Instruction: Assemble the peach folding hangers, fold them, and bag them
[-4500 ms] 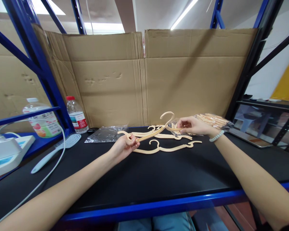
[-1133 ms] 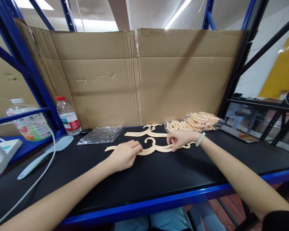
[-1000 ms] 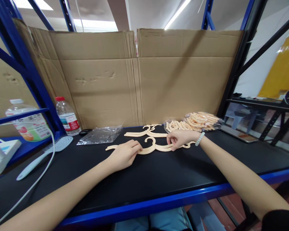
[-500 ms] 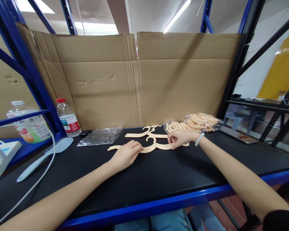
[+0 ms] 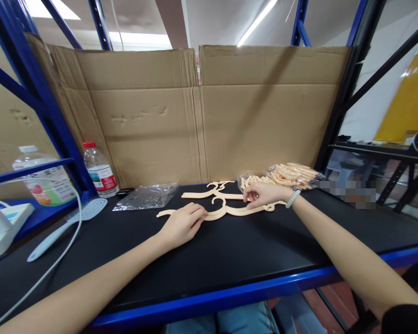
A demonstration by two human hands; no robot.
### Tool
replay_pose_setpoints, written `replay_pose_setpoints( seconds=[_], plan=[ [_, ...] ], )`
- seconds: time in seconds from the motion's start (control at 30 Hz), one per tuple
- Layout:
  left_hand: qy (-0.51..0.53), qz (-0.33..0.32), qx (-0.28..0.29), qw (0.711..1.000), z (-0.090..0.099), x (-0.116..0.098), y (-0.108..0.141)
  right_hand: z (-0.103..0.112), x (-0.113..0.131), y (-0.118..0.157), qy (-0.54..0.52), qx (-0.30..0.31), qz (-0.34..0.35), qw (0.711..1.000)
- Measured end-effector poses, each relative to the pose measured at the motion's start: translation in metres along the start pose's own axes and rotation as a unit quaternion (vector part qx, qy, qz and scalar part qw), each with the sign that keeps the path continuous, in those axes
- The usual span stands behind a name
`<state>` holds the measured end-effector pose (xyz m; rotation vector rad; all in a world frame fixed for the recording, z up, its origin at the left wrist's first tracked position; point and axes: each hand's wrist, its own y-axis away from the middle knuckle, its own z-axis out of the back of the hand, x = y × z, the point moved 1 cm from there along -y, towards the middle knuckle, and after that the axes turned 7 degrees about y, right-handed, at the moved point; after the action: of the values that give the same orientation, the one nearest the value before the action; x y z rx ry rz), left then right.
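Two cream plastic clothes hangers lie flat on the black tabletop, one behind the other. The front hanger (image 5: 214,215) has its hook pointing away from me. My left hand (image 5: 184,224) is closed over this hanger's left arm and covers part of it. Behind it is the rear hanger (image 5: 198,195). At that hanger's right arm, my right hand (image 5: 264,194) has its fingers curled around the end, hiding it. The right hand is above the front hanger's right arm, which shows below the fingers.
Behind my right hand lies a clear bag of cream hangers (image 5: 292,175). An empty plastic bag (image 5: 146,196) is at the back left. A hairbrush (image 5: 69,227), a white cable (image 5: 61,260) and a red-capped bottle (image 5: 100,171) are at the left. Cardboard (image 5: 264,120) walls the back.
My right hand has moved up and away from the front hanger's right arm to the rear hanger, so more of the front arm shows. My left hand stays in place.
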<state>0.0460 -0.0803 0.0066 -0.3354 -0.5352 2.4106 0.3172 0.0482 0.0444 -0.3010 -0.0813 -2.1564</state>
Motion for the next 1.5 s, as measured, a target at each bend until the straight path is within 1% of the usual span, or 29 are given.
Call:
replay_pose_setpoints(
  seconds=[0.07, 0.13, 0.2, 0.37, 0.5, 0.63, 0.73, 0.83, 0.93, 1.0, 1.07, 1.23, 1.37, 1.5],
  plan=[
    [-0.001, -0.001, 0.003, 1.000, 0.001, -0.003, 0.000, 0.005, -0.002, 0.000, -0.015, -0.088, -0.003, 0.996],
    [-0.002, -0.005, 0.007, 1.000, 0.002, -0.005, 0.000, 0.008, -0.006, 0.000, -0.017, -0.168, -0.016, 0.985],
    [-0.002, -0.009, 0.007, 1.000, 0.002, -0.006, 0.000, 0.008, -0.011, -0.002, -0.006, -0.220, -0.034, 0.975],
    [-0.005, -0.015, 0.008, 1.000, 0.001, -0.005, 0.000, 0.007, -0.019, -0.005, 0.008, -0.295, -0.075, 0.953],
    [-0.001, -0.016, 0.004, 1.000, 0.001, -0.004, 0.000, 0.007, -0.021, -0.005, 0.010, -0.319, -0.085, 0.944],
    [-0.003, -0.015, 0.009, 1.000, -0.001, -0.004, 0.001, 0.003, -0.020, -0.007, 0.007, -0.309, -0.088, 0.947],
    [-0.003, -0.016, 0.010, 1.000, -0.002, -0.003, 0.001, -0.003, -0.019, -0.015, 0.048, -0.266, -0.084, 0.959],
    [-0.001, -0.017, 0.002, 1.000, -0.002, -0.003, 0.001, -0.008, -0.017, -0.034, 0.102, -0.211, -0.076, 0.969],
    [-0.002, -0.016, 0.002, 1.000, -0.002, -0.004, 0.000, -0.012, -0.014, -0.060, 0.140, -0.158, -0.057, 0.976],
    [-0.004, -0.015, 0.006, 1.000, -0.002, -0.005, 0.000, -0.014, -0.009, -0.077, 0.175, -0.121, -0.041, 0.976],
    [-0.006, -0.015, 0.007, 1.000, -0.002, -0.005, 0.001, -0.015, -0.004, -0.092, 0.211, -0.097, -0.030, 0.972],
    [-0.004, -0.017, 0.008, 1.000, -0.002, -0.005, 0.001, -0.020, 0.006, -0.113, 0.275, -0.069, -0.022, 0.959],
    [0.000, -0.019, 0.011, 1.000, -0.002, -0.005, 0.001, -0.023, 0.007, -0.117, 0.297, -0.054, -0.018, 0.953],
    [0.009, -0.022, 0.005, 1.000, -0.002, -0.005, 0.001, -0.024, 0.008, -0.117, 0.304, -0.053, -0.012, 0.951]
  ],
)
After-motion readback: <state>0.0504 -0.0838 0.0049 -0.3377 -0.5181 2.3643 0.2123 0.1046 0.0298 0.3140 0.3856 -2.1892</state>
